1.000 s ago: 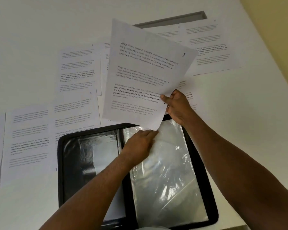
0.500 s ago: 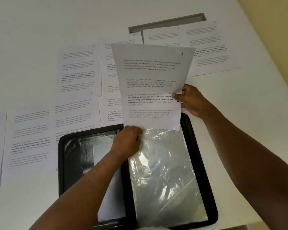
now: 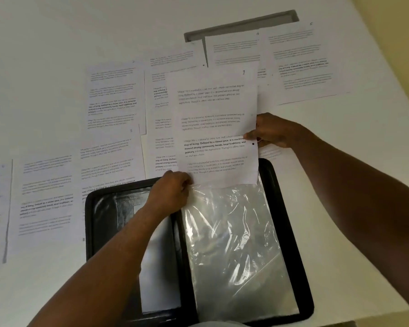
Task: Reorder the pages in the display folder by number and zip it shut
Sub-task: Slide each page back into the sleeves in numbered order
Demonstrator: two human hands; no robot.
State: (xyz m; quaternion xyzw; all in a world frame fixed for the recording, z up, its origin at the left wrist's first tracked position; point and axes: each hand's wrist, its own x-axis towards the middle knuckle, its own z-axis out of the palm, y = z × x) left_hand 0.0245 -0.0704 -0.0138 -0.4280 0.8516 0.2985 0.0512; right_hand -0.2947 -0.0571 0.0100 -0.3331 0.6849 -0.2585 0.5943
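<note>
A black display folder (image 3: 291,232) lies open on the white table (image 3: 57,284), its clear plastic sleeve (image 3: 232,244) spread over the right half. My right hand (image 3: 273,132) pinches the right edge of a printed page (image 3: 213,114) marked 1 at its top corner. The page stands squarely above the sleeve, its bottom edge at the sleeve's top opening. My left hand (image 3: 169,193) grips the upper left corner of the sleeve at the page's lower left corner.
Several other printed pages (image 3: 111,97) lie spread on the table behind and to the left of the folder, some overlapping. A grey slot (image 3: 241,24) is set into the tabletop at the back. The table's right edge runs diagonally past a yellow wall (image 3: 401,36).
The page has swung from tilted to square and come down until its bottom edge meets the sleeve's opening. My left hand shifted left to the sleeve's corner.
</note>
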